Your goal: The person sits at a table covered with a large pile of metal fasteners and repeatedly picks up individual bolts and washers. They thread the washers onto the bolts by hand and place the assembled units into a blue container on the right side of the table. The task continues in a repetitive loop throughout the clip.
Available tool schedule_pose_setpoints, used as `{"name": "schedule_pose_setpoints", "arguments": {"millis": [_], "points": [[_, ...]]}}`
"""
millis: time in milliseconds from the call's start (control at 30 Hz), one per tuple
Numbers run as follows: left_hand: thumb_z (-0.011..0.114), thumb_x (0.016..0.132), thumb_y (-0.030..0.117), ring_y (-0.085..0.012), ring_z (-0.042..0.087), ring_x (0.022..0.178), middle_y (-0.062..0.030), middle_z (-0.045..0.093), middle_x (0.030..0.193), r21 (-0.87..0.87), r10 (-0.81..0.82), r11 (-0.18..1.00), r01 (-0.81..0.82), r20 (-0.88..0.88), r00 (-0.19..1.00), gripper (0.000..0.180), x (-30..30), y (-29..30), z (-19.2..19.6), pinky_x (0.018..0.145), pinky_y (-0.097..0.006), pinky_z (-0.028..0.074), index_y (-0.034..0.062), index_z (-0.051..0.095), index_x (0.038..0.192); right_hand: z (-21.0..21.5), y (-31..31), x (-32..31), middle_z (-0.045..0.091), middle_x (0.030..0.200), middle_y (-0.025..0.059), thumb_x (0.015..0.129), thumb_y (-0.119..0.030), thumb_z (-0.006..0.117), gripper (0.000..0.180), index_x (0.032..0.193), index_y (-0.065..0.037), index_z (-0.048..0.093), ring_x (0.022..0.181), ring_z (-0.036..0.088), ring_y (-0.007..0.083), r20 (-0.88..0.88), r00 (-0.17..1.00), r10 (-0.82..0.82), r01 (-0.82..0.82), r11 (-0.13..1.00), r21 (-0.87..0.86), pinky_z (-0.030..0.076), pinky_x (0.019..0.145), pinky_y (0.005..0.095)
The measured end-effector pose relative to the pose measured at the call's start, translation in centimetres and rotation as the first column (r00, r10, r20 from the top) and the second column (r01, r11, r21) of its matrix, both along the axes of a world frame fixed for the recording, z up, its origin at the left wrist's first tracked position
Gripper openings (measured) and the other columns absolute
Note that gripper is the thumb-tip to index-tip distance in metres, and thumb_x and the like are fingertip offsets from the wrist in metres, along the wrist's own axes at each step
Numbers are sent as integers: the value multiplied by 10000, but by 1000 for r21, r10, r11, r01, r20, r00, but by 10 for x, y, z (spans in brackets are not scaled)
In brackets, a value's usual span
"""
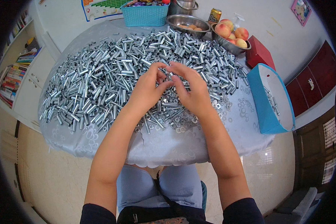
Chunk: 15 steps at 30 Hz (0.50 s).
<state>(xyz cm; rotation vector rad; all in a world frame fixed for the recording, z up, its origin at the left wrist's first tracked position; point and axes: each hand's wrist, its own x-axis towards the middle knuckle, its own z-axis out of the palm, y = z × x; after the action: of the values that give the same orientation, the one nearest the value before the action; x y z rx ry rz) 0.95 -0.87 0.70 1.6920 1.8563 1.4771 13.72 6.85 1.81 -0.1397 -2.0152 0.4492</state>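
Over the middle of a large heap of shiny metal tubes (112, 71), my two hands meet with their fingertips close together. My left hand (147, 86) is closed, fingers curled and thumb reaching toward the right. My right hand (193, 87) is closed too, its thumb and fingers bent inward toward the left. A small silvery glint shows between the fingertips, but the fingers mostly hide it and its kind cannot be made out. Below the hands lie many flat washers (181, 121) and several bolts (153, 120), near the table's front edge.
The table has a pale patterned cloth (168, 149). At right stands a blue fabric bin (263, 102) with a few metal parts inside, beside a red box (258, 53). Farther back are a bowl of peaches (227, 44), a bowl of eggs (175, 23), a can (214, 15) and a turquoise basket (145, 15).
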Motion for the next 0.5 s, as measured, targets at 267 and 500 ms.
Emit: {"name": "schedule_pose_setpoints", "arguments": {"millis": [267,500], "points": [[658,723,44,-105,538,688,-44,592,787,71,50,996,-57,98,994,371,-3,4,-6,636,-232,441,26,489,1052,-8,8,0,582,926,125,720,32,518,316,1029,-33,541,870,539,287,129,992,8,-24,992,125,403,793,371],[623,787,94,-72,544,704,-14,602,796,91,37,993,-81,406,913,179,-16,10,-7,649,-198,439,8,602,942,-10,12,3,589,886,125,701,16,536,258,952,-35,568,854,542,284,81,985,-151,158,984,-77,414,765,364]]}}
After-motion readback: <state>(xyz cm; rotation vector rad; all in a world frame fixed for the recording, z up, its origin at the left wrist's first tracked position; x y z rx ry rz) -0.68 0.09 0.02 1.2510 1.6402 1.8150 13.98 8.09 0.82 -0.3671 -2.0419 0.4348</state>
